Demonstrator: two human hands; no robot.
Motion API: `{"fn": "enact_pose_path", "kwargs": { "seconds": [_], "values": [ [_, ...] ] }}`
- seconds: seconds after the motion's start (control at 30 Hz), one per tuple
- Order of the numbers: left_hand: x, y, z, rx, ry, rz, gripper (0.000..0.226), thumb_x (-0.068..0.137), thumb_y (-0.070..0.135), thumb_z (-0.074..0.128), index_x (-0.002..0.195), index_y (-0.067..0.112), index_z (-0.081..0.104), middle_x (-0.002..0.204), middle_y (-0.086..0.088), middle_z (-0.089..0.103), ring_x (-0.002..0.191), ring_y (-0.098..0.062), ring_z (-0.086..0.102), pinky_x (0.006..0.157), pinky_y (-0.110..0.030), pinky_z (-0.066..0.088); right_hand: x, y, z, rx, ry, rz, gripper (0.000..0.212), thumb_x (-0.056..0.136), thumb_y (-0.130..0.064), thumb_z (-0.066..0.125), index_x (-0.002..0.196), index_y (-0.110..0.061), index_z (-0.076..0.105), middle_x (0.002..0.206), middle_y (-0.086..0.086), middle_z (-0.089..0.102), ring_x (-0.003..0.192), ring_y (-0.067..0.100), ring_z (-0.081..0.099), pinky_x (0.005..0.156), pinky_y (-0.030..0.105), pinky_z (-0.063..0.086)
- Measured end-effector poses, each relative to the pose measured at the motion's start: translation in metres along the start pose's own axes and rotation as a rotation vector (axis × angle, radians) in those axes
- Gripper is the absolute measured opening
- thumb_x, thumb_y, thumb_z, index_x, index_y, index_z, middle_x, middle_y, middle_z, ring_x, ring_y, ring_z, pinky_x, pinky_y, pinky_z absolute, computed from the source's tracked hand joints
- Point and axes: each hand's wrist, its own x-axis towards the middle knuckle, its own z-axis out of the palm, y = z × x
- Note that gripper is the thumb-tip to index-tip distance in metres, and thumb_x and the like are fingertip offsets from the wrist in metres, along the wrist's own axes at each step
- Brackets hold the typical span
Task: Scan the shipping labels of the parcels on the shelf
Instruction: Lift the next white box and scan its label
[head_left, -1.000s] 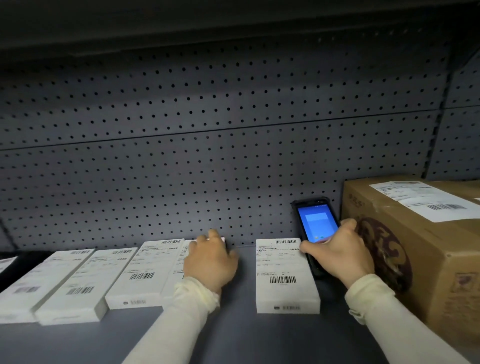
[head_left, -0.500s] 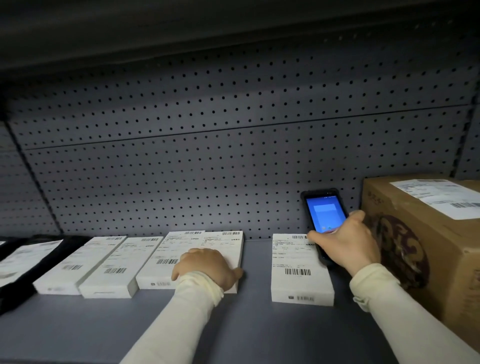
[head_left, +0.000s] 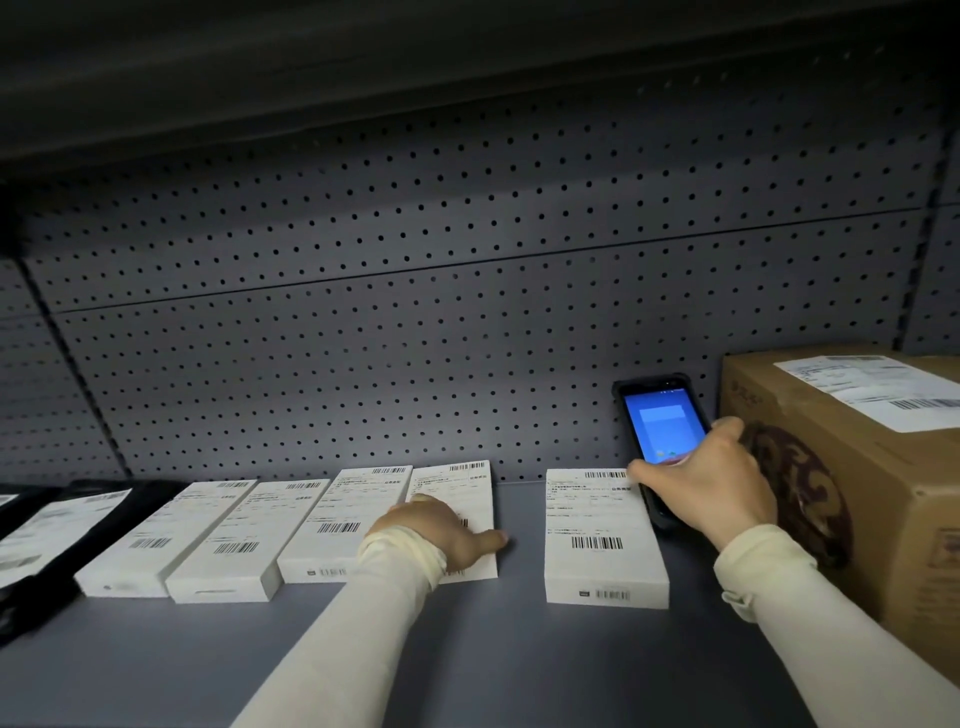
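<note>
Several flat white parcels with barcode labels lie in a row on the grey shelf (head_left: 519, 649). My left hand (head_left: 441, 535) rests palm-down on the fourth white parcel (head_left: 457, 493), thumb at its right edge. A separate white parcel (head_left: 597, 535) lies to the right with a gap between. My right hand (head_left: 711, 488) grips a black handheld scanner (head_left: 660, 421) with a lit blue screen, held upright just right of that parcel's far end. A brown cardboard box (head_left: 857, 493) with a white shipping label (head_left: 878, 384) stands at the right.
A grey pegboard wall (head_left: 467, 338) backs the shelf, and a dark upper shelf (head_left: 415, 67) hangs overhead. Black bagged parcels with a white label (head_left: 47, 525) lie at the far left. The shelf's front strip between my arms is bare.
My left hand slid back along the fourth white parcel toward its near end. The view shifted so the row sits more to the right. The scanner stays held near the separate parcel.
</note>
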Motion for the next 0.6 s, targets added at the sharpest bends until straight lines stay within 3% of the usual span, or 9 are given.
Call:
{"fn": "enact_pose_path", "kwargs": {
  "seconds": [0.1,0.23,0.33,0.47,0.6],
  "values": [
    [0.003,0.003,0.001,0.008,0.001,-0.008,0.078,0.078,0.077,0.037,0.119,0.015,0.058,0.141,-0.004,0.039,0.119,-0.023,0.052,0.098,-0.031,0.042,0.001,-0.001,-0.001,0.003,0.0,0.004,0.078,0.067,-0.036,0.084,0.119,-0.003,0.035,0.095,0.007,0.049,0.08,0.026,0.048,0.063,0.032,0.041],
    [0.016,0.005,0.002,-0.012,-0.02,-0.068,0.101,0.062,0.082,0.039,0.131,0.009,0.049,0.137,-0.004,0.045,0.115,-0.024,0.054,0.095,-0.032,0.044,-0.001,-0.003,-0.001,0.003,0.0,0.005,0.074,0.067,-0.036,0.084,0.114,-0.004,0.035,0.094,0.008,0.05,0.079,0.027,0.049,0.062,0.033,0.042],
    [0.021,0.007,0.001,-0.033,-0.02,-0.09,0.106,0.057,0.082,0.041,0.136,0.012,0.044,0.133,-0.005,0.045,0.118,-0.025,0.052,0.094,-0.032,0.042,-0.003,-0.004,-0.002,-0.001,-0.003,0.0,0.074,0.068,-0.035,0.084,0.115,-0.004,0.036,0.093,0.007,0.049,0.078,0.027,0.048,0.064,0.034,0.043],
    [0.021,0.01,-0.003,-0.075,-0.004,-0.079,0.091,0.068,0.077,0.049,0.134,0.015,0.047,0.138,-0.005,0.043,0.124,-0.024,0.048,0.098,-0.031,0.04,-0.006,-0.004,-0.002,-0.018,-0.008,-0.004,0.077,0.068,-0.037,0.084,0.119,-0.004,0.035,0.093,0.007,0.048,0.079,0.026,0.049,0.065,0.035,0.046],
    [0.018,0.01,-0.001,-0.142,0.005,-0.077,0.101,0.046,0.084,0.045,0.122,0.018,0.059,0.133,-0.005,0.051,0.13,-0.023,0.041,0.1,-0.032,0.039,-0.009,-0.004,-0.003,-0.03,-0.007,0.0,0.079,0.068,-0.037,0.085,0.121,-0.004,0.036,0.094,0.006,0.046,0.081,0.024,0.047,0.066,0.036,0.047]
  ]
}}
